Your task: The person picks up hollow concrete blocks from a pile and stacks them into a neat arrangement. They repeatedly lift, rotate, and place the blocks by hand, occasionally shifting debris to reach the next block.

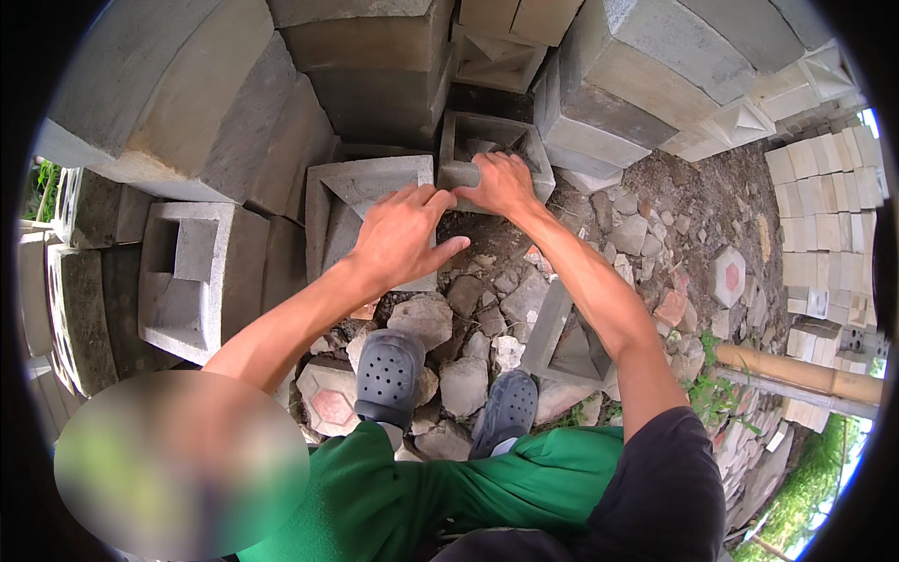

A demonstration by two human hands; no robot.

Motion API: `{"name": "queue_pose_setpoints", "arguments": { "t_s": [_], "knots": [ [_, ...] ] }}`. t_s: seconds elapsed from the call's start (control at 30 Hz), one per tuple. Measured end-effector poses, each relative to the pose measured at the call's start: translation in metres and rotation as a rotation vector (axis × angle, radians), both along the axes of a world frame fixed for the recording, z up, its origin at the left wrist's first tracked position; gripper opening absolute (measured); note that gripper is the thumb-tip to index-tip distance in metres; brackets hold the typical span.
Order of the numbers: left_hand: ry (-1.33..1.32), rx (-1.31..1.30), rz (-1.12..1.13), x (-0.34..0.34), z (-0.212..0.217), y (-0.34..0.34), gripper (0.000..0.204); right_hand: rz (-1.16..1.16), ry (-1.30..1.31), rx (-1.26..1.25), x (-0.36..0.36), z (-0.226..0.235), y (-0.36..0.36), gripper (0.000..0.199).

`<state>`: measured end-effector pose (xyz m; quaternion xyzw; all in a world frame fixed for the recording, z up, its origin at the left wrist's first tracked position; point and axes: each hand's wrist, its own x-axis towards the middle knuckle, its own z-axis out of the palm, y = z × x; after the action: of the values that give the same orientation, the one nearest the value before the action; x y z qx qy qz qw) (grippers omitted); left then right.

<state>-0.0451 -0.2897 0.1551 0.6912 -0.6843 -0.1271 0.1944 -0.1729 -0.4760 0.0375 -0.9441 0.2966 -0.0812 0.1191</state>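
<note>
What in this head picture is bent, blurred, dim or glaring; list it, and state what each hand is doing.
Head view: fisheye bends the stacked blocks toward a black rim; a smeared oval patch blurs the lower left; the gap behind is shadowed; the sky at right glares. Left hand rests on a grey hollow block; right hand grips another hollow block.

left hand (401,234): fingers curled, palm down | right hand (503,184): fingers gripping

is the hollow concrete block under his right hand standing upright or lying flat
Tipped on edge: the hollow concrete block shows its open face toward the camera, and the right hand grips its front rim. The left hand rests on the neighbouring block.
</note>
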Motion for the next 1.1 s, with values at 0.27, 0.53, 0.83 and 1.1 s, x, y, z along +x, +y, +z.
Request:
{"name": "queue_pose_setpoints", "arguments": {
  "t_s": [0.27, 0.53, 0.83, 1.1],
  "knots": [
    [-0.206, 0.197, -0.142, 0.031, -0.058, -0.171, 0.032, -0.056, -0.045, -0.03, 0.0, -0.011, 0.022, 0.058],
    [-0.242, 0.373, -0.155, 0.033, -0.129, -0.256, 0.055, 0.004, 0.099, 0.002, 0.0, -0.003, 0.017, 0.047],
    [-0.1, 0.43, -0.137, 0.039, -0.193, -0.285, 0.059, 0.026, 0.262, 0.098, 0.004, 0.004, 0.009, 0.052],
    [-0.117, 0.459, -0.152, 0.047, -0.183, -0.282, 0.048, 0.07, 0.18, 0.108, 0.002, 0.005, 0.006, 0.052]
  ]
}}
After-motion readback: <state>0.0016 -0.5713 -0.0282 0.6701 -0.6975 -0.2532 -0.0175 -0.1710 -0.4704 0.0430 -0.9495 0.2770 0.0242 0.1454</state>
